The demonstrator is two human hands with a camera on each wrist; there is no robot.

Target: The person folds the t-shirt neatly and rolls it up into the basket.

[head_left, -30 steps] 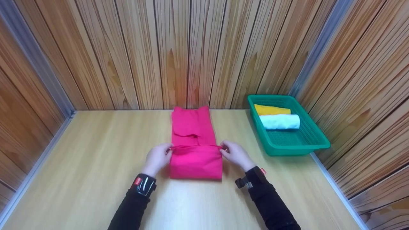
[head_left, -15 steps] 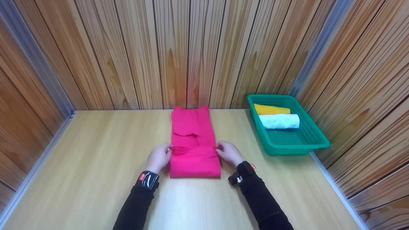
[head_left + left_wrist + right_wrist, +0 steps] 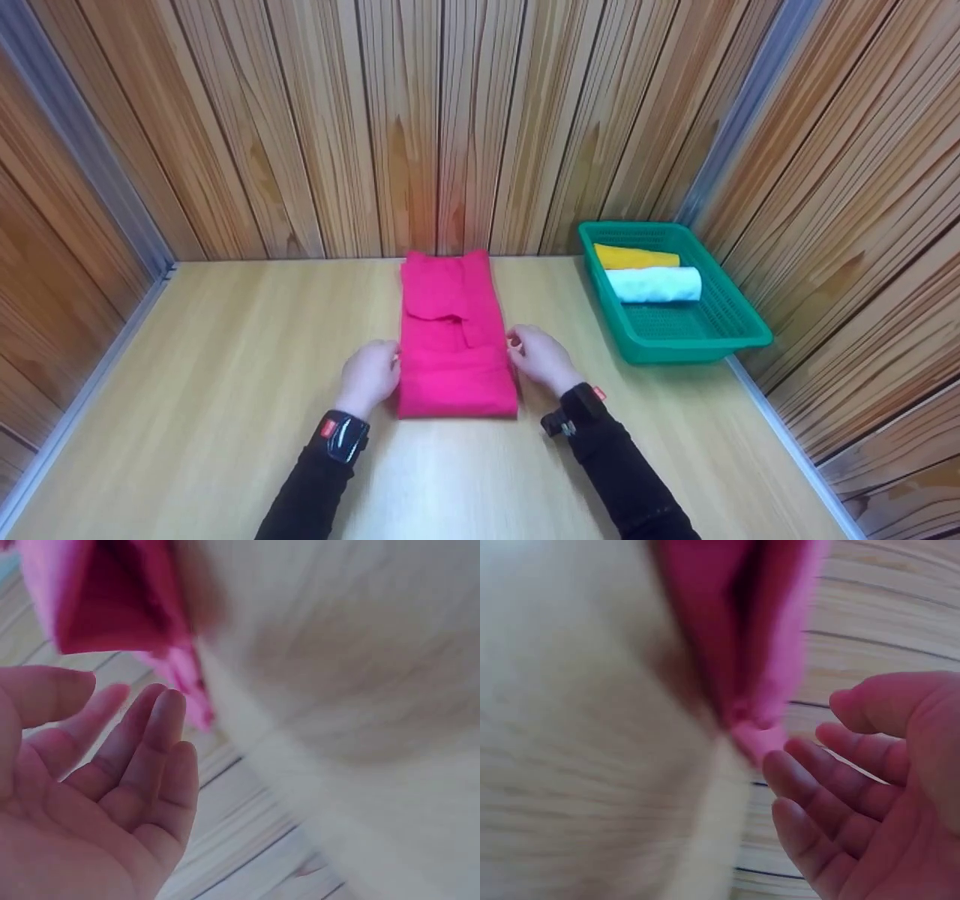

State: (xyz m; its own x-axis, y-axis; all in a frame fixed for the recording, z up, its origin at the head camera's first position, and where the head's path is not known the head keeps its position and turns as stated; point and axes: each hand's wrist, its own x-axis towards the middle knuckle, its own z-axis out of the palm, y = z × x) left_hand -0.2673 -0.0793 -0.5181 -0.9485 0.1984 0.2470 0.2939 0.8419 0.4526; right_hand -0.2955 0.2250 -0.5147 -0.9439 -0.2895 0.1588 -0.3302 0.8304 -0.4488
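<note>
A bright pink garment, folded into a long strip, lies on the table with its near end doubled over. My left hand is beside its left edge. In the left wrist view that hand has relaxed fingers and holds nothing, with an open fold of the garment beyond. Along the right edge is my right hand. Its fingers are loosely bent and apart from the garment in the right wrist view, nothing between thumb and fingers.
A green plastic basket stands at the back right against the wall. Inside lie a yellow cloth bundle and a white cloth roll. Wood-panelled walls enclose the table at the back and sides.
Both hands pinched the corners of the folded-over flap earlier and have let go. The flap now lies flatter on the pink garment. The basket has not moved.
</note>
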